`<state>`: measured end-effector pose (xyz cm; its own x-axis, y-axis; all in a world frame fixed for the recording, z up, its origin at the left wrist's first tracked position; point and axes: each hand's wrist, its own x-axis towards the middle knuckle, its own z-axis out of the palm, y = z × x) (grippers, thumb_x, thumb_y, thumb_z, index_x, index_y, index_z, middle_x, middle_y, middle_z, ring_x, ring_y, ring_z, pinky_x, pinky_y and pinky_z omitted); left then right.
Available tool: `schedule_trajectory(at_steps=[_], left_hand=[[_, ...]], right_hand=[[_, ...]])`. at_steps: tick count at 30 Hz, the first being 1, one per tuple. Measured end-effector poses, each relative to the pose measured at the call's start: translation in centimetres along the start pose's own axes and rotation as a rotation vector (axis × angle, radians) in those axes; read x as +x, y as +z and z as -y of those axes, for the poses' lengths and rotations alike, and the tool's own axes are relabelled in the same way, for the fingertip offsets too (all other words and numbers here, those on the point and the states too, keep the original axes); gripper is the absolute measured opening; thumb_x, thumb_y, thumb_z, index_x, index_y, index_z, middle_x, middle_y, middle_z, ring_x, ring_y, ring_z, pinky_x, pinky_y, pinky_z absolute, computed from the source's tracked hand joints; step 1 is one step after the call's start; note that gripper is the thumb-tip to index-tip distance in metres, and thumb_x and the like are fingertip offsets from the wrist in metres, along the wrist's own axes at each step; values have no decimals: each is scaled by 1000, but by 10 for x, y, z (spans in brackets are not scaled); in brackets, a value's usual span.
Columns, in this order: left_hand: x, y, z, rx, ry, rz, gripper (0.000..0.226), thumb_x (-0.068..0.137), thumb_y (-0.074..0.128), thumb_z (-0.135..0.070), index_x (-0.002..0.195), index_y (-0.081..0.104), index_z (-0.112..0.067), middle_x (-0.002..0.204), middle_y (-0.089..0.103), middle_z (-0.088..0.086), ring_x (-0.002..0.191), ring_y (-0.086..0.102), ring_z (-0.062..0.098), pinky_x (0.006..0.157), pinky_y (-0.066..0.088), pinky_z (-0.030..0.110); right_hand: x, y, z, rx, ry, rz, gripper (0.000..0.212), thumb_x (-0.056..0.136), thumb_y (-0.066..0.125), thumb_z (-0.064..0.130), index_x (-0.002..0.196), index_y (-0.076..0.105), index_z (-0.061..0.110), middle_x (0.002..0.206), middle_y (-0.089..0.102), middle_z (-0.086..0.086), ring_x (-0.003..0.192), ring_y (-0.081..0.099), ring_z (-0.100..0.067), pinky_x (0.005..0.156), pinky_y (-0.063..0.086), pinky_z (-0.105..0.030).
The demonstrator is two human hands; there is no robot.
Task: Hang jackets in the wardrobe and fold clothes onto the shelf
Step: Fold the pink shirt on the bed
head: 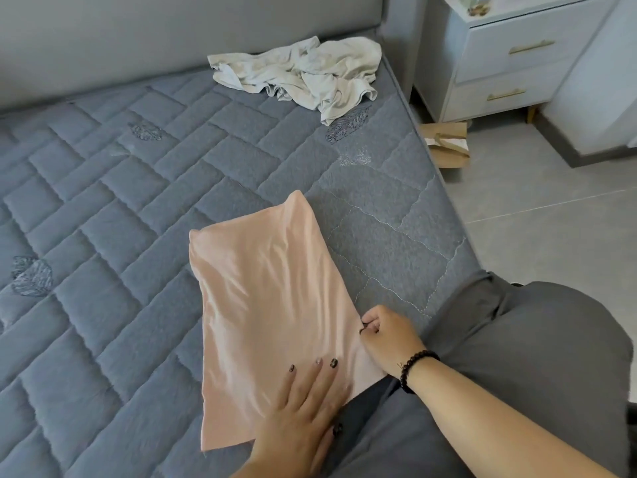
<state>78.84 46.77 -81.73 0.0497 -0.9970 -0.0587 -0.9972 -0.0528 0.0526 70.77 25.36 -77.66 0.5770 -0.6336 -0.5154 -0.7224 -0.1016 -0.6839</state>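
Nearest the camera, the left hand (303, 405) lies flat with straight fingers on the near end of the pink cloth (272, 305), pressing it onto the mattress (120, 201). Just right of it, the right hand (386, 336), a bead bracelet (415, 369) on its wrist, has its fingers curled at the cloth's near right edge and appears to pinch that edge between thumb and fingertips — the exact contact is small and partly hidden. The person's grey-clad legs fill the near right corner, against the bed's edge. The cloth is already folded into a long, narrow strip that runs away from the hands toward the far left, with smooth sides and a slightly peaked far corner. So the step in hand looks like folding, partway through: the width is done, the length is not. The next move probably calls for the flat hand to hold the near end steady while the pinching hand carries the edge over, or for both to bring one end onto the other — the satin-like fabric looks slippery, so layers may slide unless kept pressed. Farther off, near the headboard (172, 36), a crumpled white garment (300, 74) waits unfolded. Beyond the bed on the right stand a nightstand (510, 63) and a paper bag (448, 143) on the floor. No wardrobe or shelf is in view.
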Motion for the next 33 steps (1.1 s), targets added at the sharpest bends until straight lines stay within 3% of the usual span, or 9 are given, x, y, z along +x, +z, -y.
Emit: schedule_trajectory(at_steps=[5,8,12,19,22,24,27,29,33], left_hand=[[-16,-21,14,-285,-550,-299,54,91,38,-31,139,51,-12,152,39,9,142,32,19,115,20,43],[-16,-35,33,-330,-914,-158,67,89,23,-54,151,30,-29,162,16,8,149,14,25,117,16,47],[-14,-43,44,-364,-985,-66,77,93,38,-60,152,-6,-40,163,-5,5,149,4,29,118,17,48],[-23,-44,43,-736,-1244,-278,104,72,79,-46,152,16,-26,140,29,9,117,42,29,95,40,44],[-29,-37,43,-898,-1225,-259,105,74,80,-38,153,14,-20,148,37,5,127,44,28,96,40,38],[-35,-34,41,-927,-1183,-227,106,77,78,-36,155,7,-24,149,40,5,126,47,29,89,39,33],[-38,-34,39,-923,-1153,-216,107,81,75,-36,155,-3,-28,152,36,2,126,47,29,88,37,31],[-43,-38,38,-954,-1123,-244,106,83,72,-34,153,-8,-38,142,42,-8,117,52,20,88,39,28],[-63,-47,39,-921,-957,-280,78,85,71,-11,139,34,-55,88,67,-14,75,62,-5,69,45,5]], right_hand=[[-3,8,-1,-36,5,47,14,90,59,31,100,54,23,91,62,6,85,59,-9,62,42,-17],[-5,9,2,-54,-28,70,22,87,65,33,101,51,22,87,58,6,77,54,-7,58,37,-14],[-12,6,7,36,-122,-49,19,88,63,22,93,46,29,68,51,8,58,48,-3,47,33,-11],[-24,-10,8,183,-201,31,18,91,59,19,88,45,29,63,46,1,54,47,-5,45,43,-16],[-26,-12,9,111,-139,123,12,92,57,18,90,48,24,85,55,-6,72,57,-18,51,52,-29],[-27,-9,6,-395,-266,28,16,90,54,16,101,51,27,106,50,0,91,51,-16,74,52,-33],[-30,5,9,-755,-765,-137,39,73,64,0,106,67,20,126,53,-10,119,50,-36,91,48,-45],[-31,19,12,-856,-944,182,52,76,56,-5,122,62,20,141,48,-9,136,38,-32,110,31,-50],[-44,22,6,-509,-438,582,66,77,39,-1,135,53,27,111,71,5,100,60,7,92,41,-7]])
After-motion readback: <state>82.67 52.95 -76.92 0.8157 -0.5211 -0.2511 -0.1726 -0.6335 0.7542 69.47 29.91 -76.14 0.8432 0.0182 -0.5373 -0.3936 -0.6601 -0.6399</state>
